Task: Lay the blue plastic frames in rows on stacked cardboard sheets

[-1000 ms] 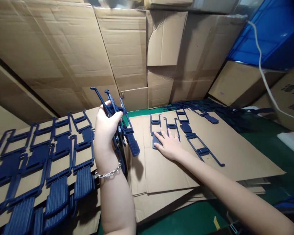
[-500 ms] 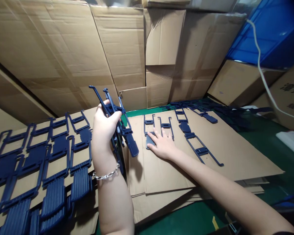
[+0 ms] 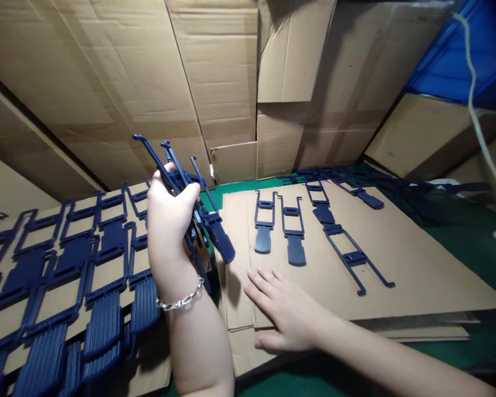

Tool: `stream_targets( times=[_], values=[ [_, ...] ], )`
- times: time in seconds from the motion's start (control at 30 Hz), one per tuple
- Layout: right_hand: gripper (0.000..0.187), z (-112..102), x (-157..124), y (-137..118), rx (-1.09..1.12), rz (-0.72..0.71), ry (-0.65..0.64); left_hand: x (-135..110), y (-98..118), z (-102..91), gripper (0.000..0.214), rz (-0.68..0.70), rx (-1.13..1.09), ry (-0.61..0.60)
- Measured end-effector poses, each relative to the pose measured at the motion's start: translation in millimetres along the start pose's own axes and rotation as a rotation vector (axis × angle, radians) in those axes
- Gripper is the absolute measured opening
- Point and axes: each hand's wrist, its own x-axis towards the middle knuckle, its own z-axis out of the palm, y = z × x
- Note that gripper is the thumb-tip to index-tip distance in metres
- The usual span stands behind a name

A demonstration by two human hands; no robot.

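Note:
My left hand is closed around several dark blue plastic frames, each with two hooked prongs and a ribbed paddle end. They are held tilted above the work surface. My right hand rests with fingers spread on the cardboard sheet, holding nothing. Beyond its fingertips lie two like frames side by side, a left frame and a right frame, paddles toward me. Farther right, another frame lies slanted with its hooks toward me, its paddle end near a farther frame.
Rows of the same blue frames cover cardboard on the left, some stacked. Cardboard boxes wall off the back. More dark parts lie on the green surface at back right. A white cable hangs near a blue bin.
My right hand has drawn back from the two frames toward me and now lies on bare cardboard. My left hand still holds its bunch. The view has shifted slightly.

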Motion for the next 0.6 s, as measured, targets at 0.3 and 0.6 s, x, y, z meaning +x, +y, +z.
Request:
stream_targets(
  times=[0.3,0.6],
  values=[
    [0.08,-5,-27,-7,0.113,-0.035,-0.082,2,-3,4.1,0.049,-0.007,0.016,-0.025],
    [0.057,-52,32,32,-0.169,0.356,0.248,0,-1,5.0,0.049,-0.013,0.038,-0.015]
  ],
)
